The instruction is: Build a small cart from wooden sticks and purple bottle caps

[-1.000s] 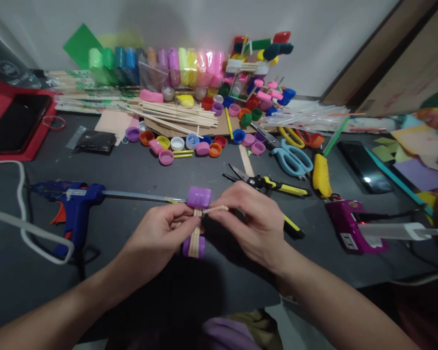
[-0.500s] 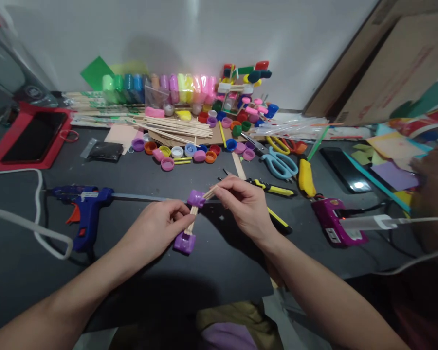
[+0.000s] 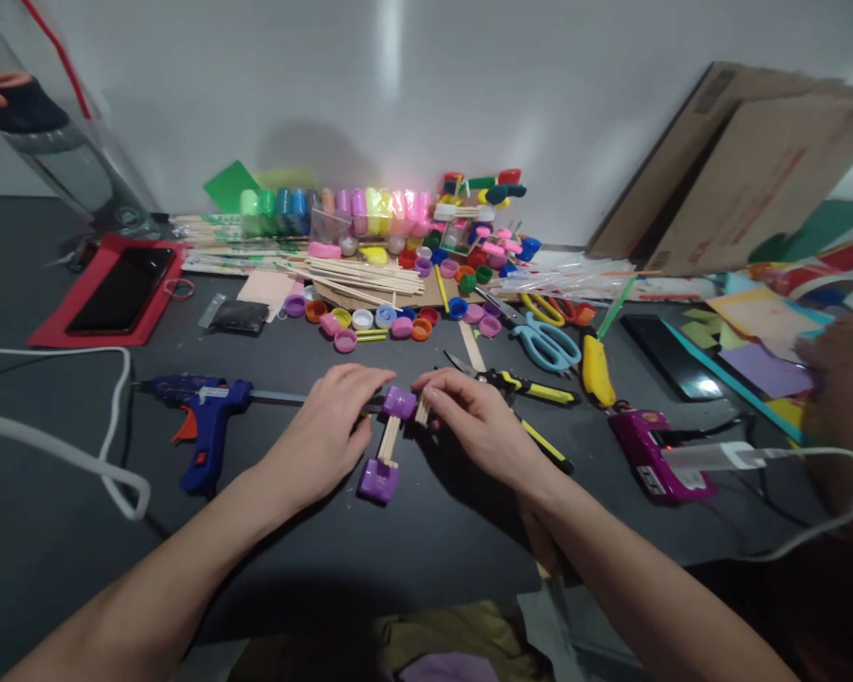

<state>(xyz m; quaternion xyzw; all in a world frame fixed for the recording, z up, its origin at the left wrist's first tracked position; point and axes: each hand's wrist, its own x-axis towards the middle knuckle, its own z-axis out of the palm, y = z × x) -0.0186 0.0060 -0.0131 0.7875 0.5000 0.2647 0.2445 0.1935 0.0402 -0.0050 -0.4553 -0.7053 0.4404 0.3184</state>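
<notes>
A small dumbbell-shaped piece lies on the dark table, with a purple block of caps (image 3: 379,481) at its near end and another purple block (image 3: 399,403) at its far end. Short wooden sticks (image 3: 390,440) join the two blocks. My left hand (image 3: 327,421) is beside the far block on its left, thumb and fingers apart, holding nothing I can see. On the right side of that block, my right hand (image 3: 469,417) pinches a small bundle of short wooden sticks (image 3: 422,409). Its lower fingers are partly hidden.
A blue glue gun (image 3: 209,407) lies left with its glue stick toward my left hand. Yellow-black pliers (image 3: 522,384) and blue scissors (image 3: 546,341) lie right. Coloured caps (image 3: 362,319) and skewers (image 3: 373,275) line the back. A purple power strip (image 3: 654,455) sits right, near another person's blurred hand (image 3: 845,379).
My left hand has let go of the dumbbell-shaped piece's sticks and shifted up to its far block. My right hand's stick bundle has turned more upright. The camera view has tilted up.
</notes>
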